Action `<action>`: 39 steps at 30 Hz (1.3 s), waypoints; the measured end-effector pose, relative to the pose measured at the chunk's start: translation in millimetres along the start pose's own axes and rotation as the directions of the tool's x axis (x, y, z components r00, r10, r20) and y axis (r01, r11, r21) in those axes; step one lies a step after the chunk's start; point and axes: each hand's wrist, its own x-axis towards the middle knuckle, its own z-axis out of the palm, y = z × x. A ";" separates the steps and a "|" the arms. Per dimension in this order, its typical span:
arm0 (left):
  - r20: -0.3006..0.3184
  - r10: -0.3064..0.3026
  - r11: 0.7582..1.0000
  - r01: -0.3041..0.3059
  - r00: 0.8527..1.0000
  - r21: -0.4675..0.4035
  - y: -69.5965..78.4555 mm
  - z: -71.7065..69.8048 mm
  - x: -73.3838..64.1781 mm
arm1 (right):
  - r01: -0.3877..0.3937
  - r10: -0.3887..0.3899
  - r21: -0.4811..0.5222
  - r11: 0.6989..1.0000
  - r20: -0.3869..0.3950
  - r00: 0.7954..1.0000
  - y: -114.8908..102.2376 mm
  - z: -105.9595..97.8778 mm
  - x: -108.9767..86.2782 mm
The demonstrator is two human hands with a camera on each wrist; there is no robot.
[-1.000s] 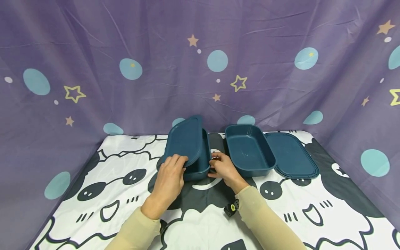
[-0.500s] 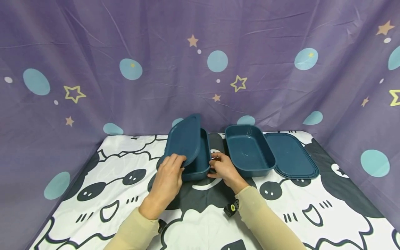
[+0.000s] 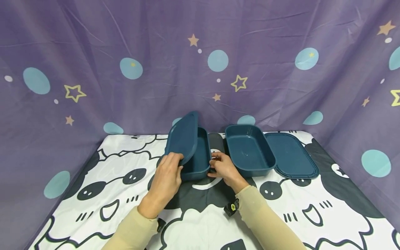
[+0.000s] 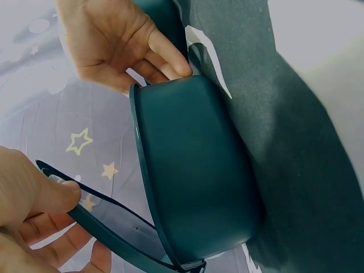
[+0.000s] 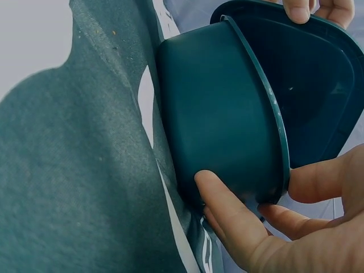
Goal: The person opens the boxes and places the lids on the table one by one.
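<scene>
My left hand (image 3: 167,176) pinches the near edge of a dark blue lid (image 3: 182,137) between thumb and fingers. The lid stands tilted up along the left side of a deep rectangular food container (image 3: 200,158), whose right part is uncovered. In the left wrist view, the lid (image 4: 116,239) meets the container's rim at its far end. My right hand (image 3: 225,171) holds the container at its near right corner. As the right wrist view shows, the thumb is at the rim and a finger lies against the wall of the container (image 5: 222,108).
To the right stands a second blue container (image 3: 250,149) without a lid on it. Beside that, another blue lid (image 3: 292,154) lies flat. A cartoon-print cloth (image 3: 118,187) covers the table, and a purple curtain (image 3: 162,69) hangs behind.
The lid has tipped up further, its right edge moving left and uncovering more of the container. My left hand has shifted slightly left with it; the right hand has stayed put.
</scene>
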 end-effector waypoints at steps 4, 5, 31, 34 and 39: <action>-0.005 -0.008 1.000 0.008 1.000 0.004 0.2 -0.1 0.3 | 0.002 -0.002 0.003 1.000 -0.004 1.000 -0.3 0.3 -1.0; -0.005 -0.013 1.000 0.013 1.000 0.002 0.2 -0.3 0.3 | 0.001 -0.001 0.004 1.000 -0.003 1.000 -0.4 0.4 -1.2; -0.029 -0.081 0.997 0.080 0.996 -0.023 -2.8 -8.6 1.6 | 0.001 -0.001 -0.001 1.000 0.007 1.000 -0.7 1.0 -0.2; -0.043 -0.079 0.997 0.078 0.996 -0.029 -4.8 -9.7 0.7 | 0.005 -0.005 0.003 1.000 0.009 1.000 0.5 0.6 1.1; -0.068 -0.089 0.995 0.086 0.994 -0.042 -9.1 -11.1 -1.9 | 0.005 -0.005 0.005 1.000 0.003 1.000 0.6 0.6 0.7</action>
